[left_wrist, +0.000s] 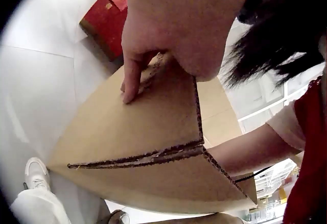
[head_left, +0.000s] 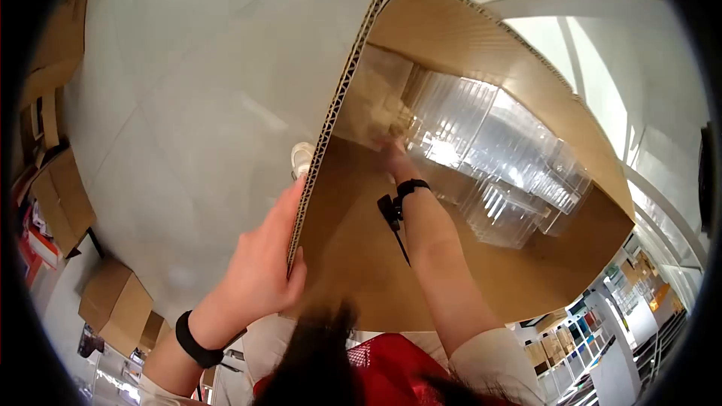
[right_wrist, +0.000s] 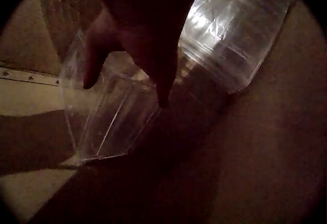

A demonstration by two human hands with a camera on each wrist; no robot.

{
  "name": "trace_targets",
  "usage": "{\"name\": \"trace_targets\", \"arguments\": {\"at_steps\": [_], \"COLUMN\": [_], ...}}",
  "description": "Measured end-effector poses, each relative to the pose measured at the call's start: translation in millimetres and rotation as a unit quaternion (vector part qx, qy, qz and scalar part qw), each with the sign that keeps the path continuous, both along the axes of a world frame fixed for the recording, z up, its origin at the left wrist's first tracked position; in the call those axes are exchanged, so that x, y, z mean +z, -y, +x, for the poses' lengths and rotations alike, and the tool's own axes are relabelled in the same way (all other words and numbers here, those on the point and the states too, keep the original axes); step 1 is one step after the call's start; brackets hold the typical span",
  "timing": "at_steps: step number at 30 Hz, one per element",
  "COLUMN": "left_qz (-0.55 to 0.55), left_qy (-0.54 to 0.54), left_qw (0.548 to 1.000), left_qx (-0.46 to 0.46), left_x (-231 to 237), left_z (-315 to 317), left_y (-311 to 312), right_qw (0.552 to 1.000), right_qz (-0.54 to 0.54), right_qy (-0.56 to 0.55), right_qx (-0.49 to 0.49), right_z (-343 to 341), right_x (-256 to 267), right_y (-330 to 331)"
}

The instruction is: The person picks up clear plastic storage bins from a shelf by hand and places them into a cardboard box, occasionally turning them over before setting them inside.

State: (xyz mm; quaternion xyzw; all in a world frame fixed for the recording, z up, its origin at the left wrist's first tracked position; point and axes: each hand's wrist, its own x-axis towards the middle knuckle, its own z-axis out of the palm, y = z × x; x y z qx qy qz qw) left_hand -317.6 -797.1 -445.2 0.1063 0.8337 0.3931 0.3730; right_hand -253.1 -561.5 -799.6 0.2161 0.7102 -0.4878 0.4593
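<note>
A large cardboard box [head_left: 353,263] stands open in front of me, its corrugated edges facing up. My left hand [head_left: 263,259] grips the left wall's edge, thumb inside and fingers outside. In the left wrist view, that hand [left_wrist: 173,29] bends over the cardboard panel [left_wrist: 138,127]. Deep in the box, my right hand [head_left: 392,154] is blurred and in shadow. The right wrist view shows its thumb and fingers around a clear plastic container [right_wrist: 115,127]. Beside it are stacked clear plastic containers [head_left: 481,128] along the box's far right side.
More cardboard boxes [head_left: 116,301] stand on the floor at the left. A red box [left_wrist: 104,24] appears in the left wrist view. White curved frames [head_left: 571,0] rise behind the box, and shelves with goods [head_left: 564,342] are at lower right. A shoe [head_left: 302,156] shows beside the box.
</note>
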Motion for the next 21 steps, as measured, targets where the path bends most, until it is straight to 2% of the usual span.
{"name": "trace_targets", "arguments": {"at_steps": [1,2,3,4,5,6,7,9,12,15,18,21], "left_qz": [-0.012,-0.023,-0.032,-0.041,-0.049,-0.056,-0.079,-0.061,-0.053,-0.032,-0.024,-0.023], "left_qy": [0.006,0.012,0.017,0.027,0.034,0.041,-0.001,0.016,0.000,-0.002,0.013,0.005], "left_qw": [1.000,1.000,0.999,0.999,0.998,0.997,0.997,0.998,0.998,0.999,0.999,0.999], "left_qx": [0.000,0.001,0.003,0.006,0.010,0.015,-0.001,0.022,0.025,0.033,0.042,0.037], "left_x": [0,1,1,1,1,3,5,6,6,4,3,0], "left_z": [0,1,2,3,2,1,2,2,1,1,1,4], "left_y": [0,1,1,0,0,-2,-5,-6,-5,-4,-3,-1], "right_qw": [0.999,0.994,0.983,0.966,0.961,0.949,0.935,0.871,0.927,0.963,0.978,0.972], "right_qz": [0.027,0.009,-0.007,-0.025,-0.043,-0.066,-0.087,-0.138,-0.127,-0.057,-0.037,-0.059], "right_qy": [-0.014,-0.014,-0.019,-0.028,-0.046,-0.021,0.004,0.135,0.171,0.157,0.142,0.118], "right_qx": [0.027,-0.107,-0.182,-0.255,-0.271,-0.307,-0.343,-0.453,-0.309,-0.211,-0.149,-0.193], "right_z": [3,7,15,24,34,43,45,42,28,3,4,5], "right_x": [-2,-6,-8,-12,-19,-24,-19,-10,33,77,83,106], "right_y": [3,8,7,6,0,-9,-15,-26,-64,-78,-80,-72]}}
